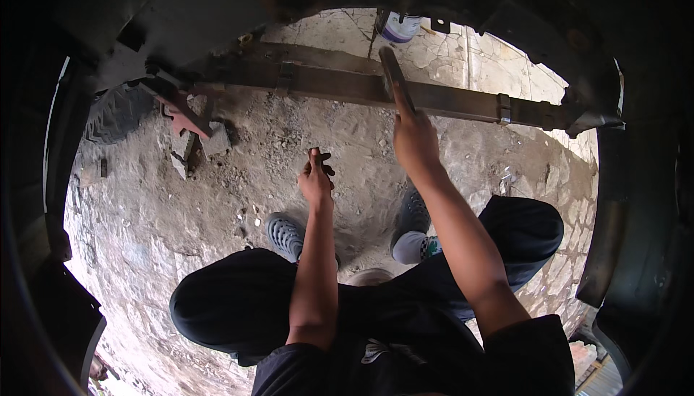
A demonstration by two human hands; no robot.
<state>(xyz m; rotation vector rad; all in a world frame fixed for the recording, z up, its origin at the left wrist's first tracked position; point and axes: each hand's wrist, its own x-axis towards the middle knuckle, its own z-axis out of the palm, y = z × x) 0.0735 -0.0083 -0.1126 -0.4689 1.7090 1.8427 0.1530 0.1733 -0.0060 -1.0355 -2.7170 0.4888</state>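
Flat metal bar [394,78] raised toward twelve o'clock, gripped in right hand [413,139], tip laid against the long leaf spring [434,97] — angled as if for prying. Left hand [316,179] clenched round a small dark piece [318,157], kept ready at centre, above the dirt floor [181,215].

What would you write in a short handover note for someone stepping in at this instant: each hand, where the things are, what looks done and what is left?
Right hand: raised, grip closed on a long flat metal tool whose end lies against the leaf spring.
Left hand: held low, pinching a small dark part; too small to identify.
Leaf spring runs across under the vehicle, clamps on it. A jack stand sits at its left end, a can beyond.
Done: cannot tell. Left: the spring work appears unfinished, as the tool is against it.
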